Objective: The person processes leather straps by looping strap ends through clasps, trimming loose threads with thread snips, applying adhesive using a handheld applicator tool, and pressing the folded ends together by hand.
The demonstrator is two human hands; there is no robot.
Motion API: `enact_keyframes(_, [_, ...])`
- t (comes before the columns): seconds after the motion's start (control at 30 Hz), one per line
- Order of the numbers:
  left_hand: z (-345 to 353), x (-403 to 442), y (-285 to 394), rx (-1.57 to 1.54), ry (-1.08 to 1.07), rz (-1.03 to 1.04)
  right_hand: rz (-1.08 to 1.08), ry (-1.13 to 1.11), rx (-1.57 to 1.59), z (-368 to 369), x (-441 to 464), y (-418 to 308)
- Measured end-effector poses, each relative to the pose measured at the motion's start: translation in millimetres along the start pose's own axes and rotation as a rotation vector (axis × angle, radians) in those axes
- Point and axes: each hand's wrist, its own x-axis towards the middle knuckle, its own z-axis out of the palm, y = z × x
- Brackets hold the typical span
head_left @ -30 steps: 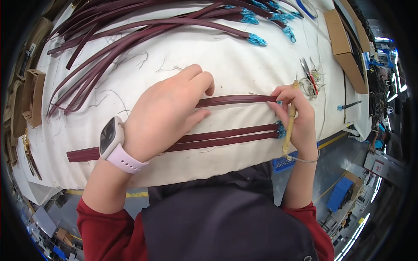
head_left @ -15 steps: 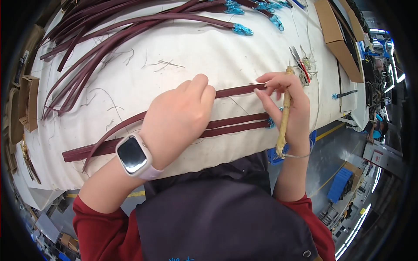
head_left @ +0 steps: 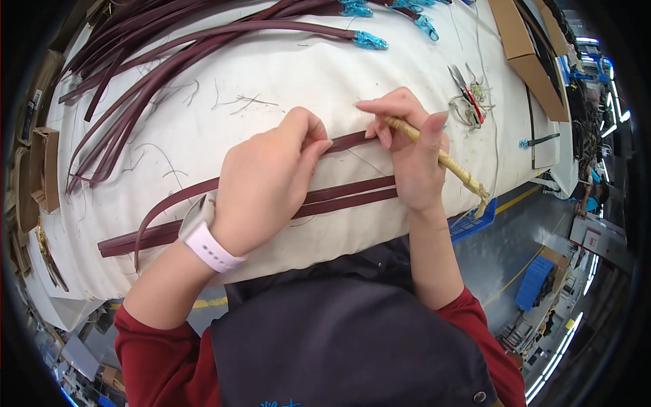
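Observation:
My left hand (head_left: 268,169), with a watch on its wrist, pinches a narrow maroon strap (head_left: 349,141) between thumb and fingertips. My right hand (head_left: 417,156) holds a thin rod wrapped in yellow tape (head_left: 451,165), which runs slantwise across the palm. Its lower fingers touch the strap's right part, while index finger and thumb are raised. The strap's right end is hidden behind these fingers. Nearer to me lie more maroon straps (head_left: 352,193), passing under my left hand; their right ends are hidden by my right hand.
Maroon straps with blue-wrapped ends (head_left: 371,41) are heaped at the back left. Red-handled scissors (head_left: 469,95) lie at the right beside tangled thread. Loose threads (head_left: 251,102) are scattered on the white cloth (head_left: 325,85). A cardboard box (head_left: 532,64) stands at the right edge.
My right hand has moved left along the strap and turned, so the rod has swung from upright to slanting. My left hand has rolled over slightly, still at the strap.

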Motion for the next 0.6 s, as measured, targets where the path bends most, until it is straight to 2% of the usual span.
enact_keyframes(0.07, [-9, 3, 0, -0.108, -0.049, -0.048, -0.035, -0.02, -0.016, 7, 1, -4])
enact_keyframes(0.13, [-11, 5, -1, -0.219, -0.097, -0.096, 0.187, 0.239, -0.004, 28, 0, -19])
enact_keyframes(0.2, [-11, 6, -1, -0.456, -0.097, -0.148, 0.148, 0.171, 0.024, 17, -8, -11])
enact_keyframes(0.23, [-10, 7, -3, -0.455, -0.095, -0.148, 0.108, 0.104, 0.051, 14, -9, -8])
enact_keyframes(0.4, [-7, 6, -4, -0.49, -0.063, -0.147, 0.162, 0.115, -0.066, 15, -10, -10])
enact_keyframes(0.6, [-8, 6, -2, -0.464, -0.064, -0.147, 0.1, 0.093, -0.152, 16, -9, -8])
